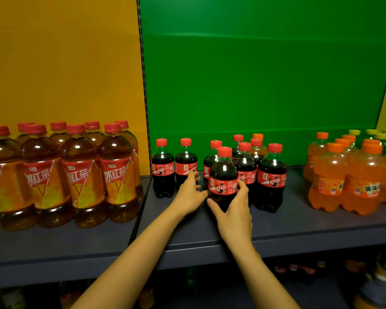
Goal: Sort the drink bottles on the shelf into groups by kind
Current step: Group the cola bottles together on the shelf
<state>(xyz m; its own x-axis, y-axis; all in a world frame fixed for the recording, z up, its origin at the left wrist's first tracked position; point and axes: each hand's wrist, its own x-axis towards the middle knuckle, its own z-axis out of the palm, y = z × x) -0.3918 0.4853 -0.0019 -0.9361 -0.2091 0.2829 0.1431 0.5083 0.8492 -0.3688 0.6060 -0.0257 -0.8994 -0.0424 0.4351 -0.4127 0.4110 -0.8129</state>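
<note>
Several small cola bottles with red caps stand on the dark shelf (pixel 299 221) in front of the green back panel. My right hand (pixel 233 210) grips the front cola bottle (pixel 223 172) low on its body, thumb to its left and fingers to its right. My left hand (pixel 190 192) reaches to the second cola bottle (pixel 186 161) from the left, fingers curled against its lower part. Another cola bottle (pixel 163 168) stands at the far left of this group. One orange-capped bottle (pixel 258 143) stands at the back among the colas.
Large iced tea bottles (pixel 80 175) fill the left shelf section before the yellow panel. Orange soda bottles (pixel 343 177) stand at the right, with green bottles with yellow caps (pixel 379 139) behind them. A lower shelf holds more bottles, dim and blurred.
</note>
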